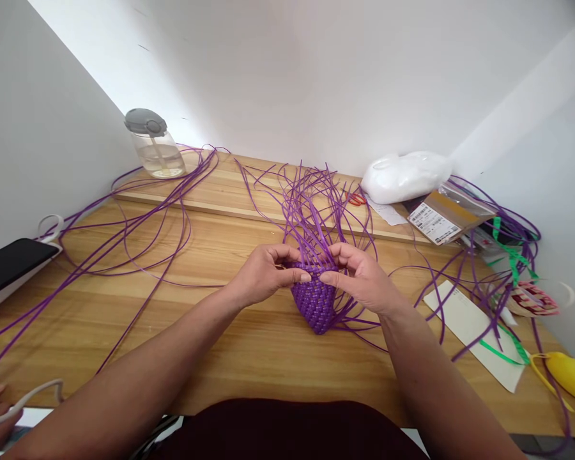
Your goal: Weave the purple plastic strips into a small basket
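Observation:
A small purple woven piece point(315, 303), tightly plaited and tapering to a point at the bottom, is held between my two hands over the wooden table. My left hand point(275, 268) pinches its upper left edge, thumb in front and fingers behind. On the upper right edge, my right hand point(352, 271) pinches in the same way. Many loose purple strands point(311, 198) fan out from the top of the weave toward the wall. More strands trail out low on its right side. My fingertips behind the weave are partly hidden.
Long purple strands point(158, 211) sprawl over the left of the table point(196, 345). A lidded water jar point(158, 153) stands at the back left, a phone point(16, 262) at far left. Orange-handled scissors point(355, 199), a white bag point(407, 176), labelled packets point(436, 220) and cardboard point(479, 332) lie right.

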### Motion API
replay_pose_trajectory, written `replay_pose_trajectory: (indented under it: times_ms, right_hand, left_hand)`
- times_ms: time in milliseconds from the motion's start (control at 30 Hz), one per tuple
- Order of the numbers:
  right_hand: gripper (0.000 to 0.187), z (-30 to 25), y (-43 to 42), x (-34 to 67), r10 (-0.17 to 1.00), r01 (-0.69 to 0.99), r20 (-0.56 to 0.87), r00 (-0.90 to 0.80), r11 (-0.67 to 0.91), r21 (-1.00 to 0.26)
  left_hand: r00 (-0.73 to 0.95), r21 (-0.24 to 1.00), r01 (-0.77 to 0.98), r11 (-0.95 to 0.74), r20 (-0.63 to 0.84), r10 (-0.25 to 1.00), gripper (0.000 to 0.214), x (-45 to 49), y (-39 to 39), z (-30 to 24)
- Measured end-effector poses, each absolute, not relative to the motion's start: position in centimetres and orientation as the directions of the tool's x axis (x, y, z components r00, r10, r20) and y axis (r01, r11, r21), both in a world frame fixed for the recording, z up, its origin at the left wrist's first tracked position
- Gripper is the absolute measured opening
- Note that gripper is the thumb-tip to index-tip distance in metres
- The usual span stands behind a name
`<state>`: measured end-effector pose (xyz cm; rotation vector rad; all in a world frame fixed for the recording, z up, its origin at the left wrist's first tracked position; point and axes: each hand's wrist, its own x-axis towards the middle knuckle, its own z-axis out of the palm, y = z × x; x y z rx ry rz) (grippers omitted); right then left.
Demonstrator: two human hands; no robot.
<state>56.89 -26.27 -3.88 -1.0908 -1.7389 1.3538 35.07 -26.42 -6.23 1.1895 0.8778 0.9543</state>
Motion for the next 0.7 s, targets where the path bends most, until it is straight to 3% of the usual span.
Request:
replay_pose_trajectory:
  times_ms: [267, 400, 700]
  right_hand:
    - [0.034, -4.0, -26.2, 57.0, 0.918, 0.213, 0.039, -0.396, 0.133, -0.968]
    - [0.035, -4.4, -25.8, 56.9, 0.927, 0.278, 0.121, -0.356, 0.228, -0.933]
    - [0.021, -3.0, -24.9, 55.5, 0.874, 0.37, 0.264, -0.407, 0.423, -0.827]
  left_hand:
    - [0.306, 0.988, -0.11, 0.109, -0.071, 0.949, 0.036, 35.4, -26.6, -5.9]
    - [0.243, 0.993, -0.071, 0.09, -0.07, 0.968, 0.036, 35.5, -26.5, -5.9]
    - [0.064, 0.926, 0.182, -0.331, 0.325, 0.944, 0.029, 34.6, -26.0, -6.4]
